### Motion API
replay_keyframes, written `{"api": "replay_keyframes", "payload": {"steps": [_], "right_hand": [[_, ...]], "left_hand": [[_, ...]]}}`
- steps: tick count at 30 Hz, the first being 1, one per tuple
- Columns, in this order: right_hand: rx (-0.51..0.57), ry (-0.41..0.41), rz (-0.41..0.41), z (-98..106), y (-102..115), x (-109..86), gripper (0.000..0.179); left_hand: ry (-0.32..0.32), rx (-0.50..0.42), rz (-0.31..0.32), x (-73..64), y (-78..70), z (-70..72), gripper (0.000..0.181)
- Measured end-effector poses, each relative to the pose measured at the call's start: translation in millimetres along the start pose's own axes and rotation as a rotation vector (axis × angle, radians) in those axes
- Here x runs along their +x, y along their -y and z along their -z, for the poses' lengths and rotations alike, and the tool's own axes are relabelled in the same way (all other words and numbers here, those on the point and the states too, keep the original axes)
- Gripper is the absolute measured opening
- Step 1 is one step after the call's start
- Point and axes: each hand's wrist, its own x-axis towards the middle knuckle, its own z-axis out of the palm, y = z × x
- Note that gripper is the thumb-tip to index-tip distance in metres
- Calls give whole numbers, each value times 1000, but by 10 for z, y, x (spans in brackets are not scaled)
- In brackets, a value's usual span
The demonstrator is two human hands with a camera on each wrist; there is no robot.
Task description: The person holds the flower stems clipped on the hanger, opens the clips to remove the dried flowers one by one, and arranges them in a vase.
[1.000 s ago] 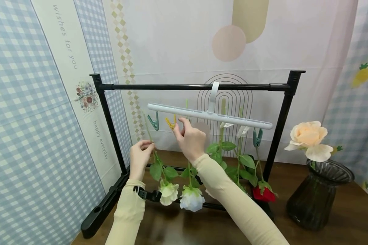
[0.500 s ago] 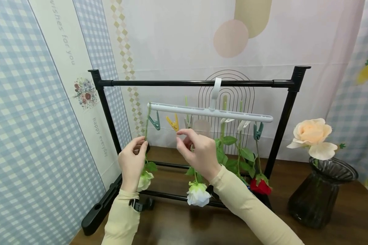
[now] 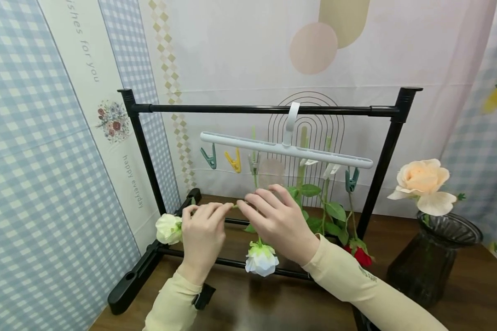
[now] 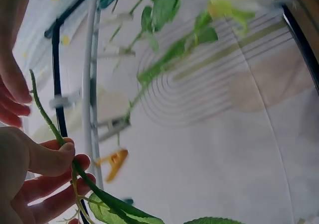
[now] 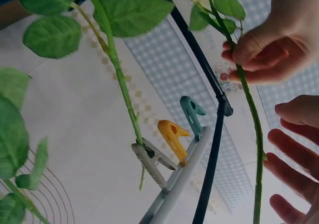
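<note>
My left hand [image 3: 204,234] pinches the stem of a pale greenish-white artificial rose [image 3: 168,229]. The flower lies sideways, its bloom to the left and the bare stem end toward my right hand [image 3: 279,223]. In the right wrist view the fingers of that hand are spread, fingertips right at the stem [image 5: 253,117]. Above both hands hangs a light-blue clip hanger [image 3: 244,144]. Its teal clip [image 3: 209,158] and yellow clip [image 3: 234,162] at the left hold nothing. A grey clip [image 5: 149,167] grips the stem of an upside-down white rose [image 3: 262,261].
The hanger hooks onto a black rack's crossbar [image 3: 223,109]. More stems hang from clips on the right, including a red rose [image 3: 361,255]. A dark glass vase [image 3: 418,269] with a peach rose [image 3: 423,181] stands at the right on the brown table [image 3: 240,312].
The greenish-white rose has turned from hanging head down to lying sideways, lowered from the hanger's left end. My left hand has moved right and down; my right hand has come down toward the stem end.
</note>
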Motion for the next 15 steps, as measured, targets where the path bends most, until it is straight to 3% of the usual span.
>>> {"api": "replay_keyframes", "payload": {"steps": [7, 15], "right_hand": [[-16, 110, -71, 37, 10, -322, 13], [-47, 211, -164, 62, 45, -605, 12]], "left_hand": [[59, 12, -135, -24, -265, -74, 32], [118, 39, -215, -94, -497, -177, 30]]}}
